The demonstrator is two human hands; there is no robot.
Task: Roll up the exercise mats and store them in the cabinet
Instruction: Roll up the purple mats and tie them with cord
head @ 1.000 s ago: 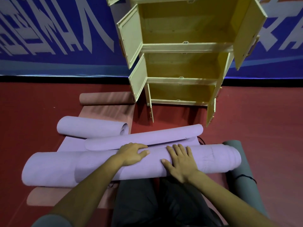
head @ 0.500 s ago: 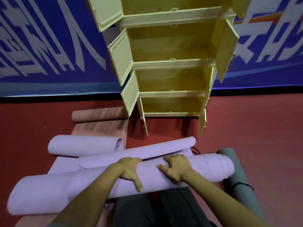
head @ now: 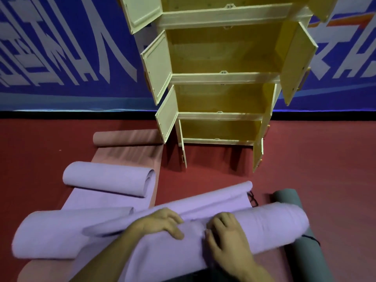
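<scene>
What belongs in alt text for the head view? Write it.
Both hands, left hand and right hand, press on a large purple mat roll on the red floor. Behind it stands an open yellow cabinet, beside loosely rolled purple and pink mats.

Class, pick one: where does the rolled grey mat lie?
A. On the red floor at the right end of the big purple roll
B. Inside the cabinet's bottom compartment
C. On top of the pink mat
A: the grey mat lies on the floor, against the right end of the purple roll.
</scene>
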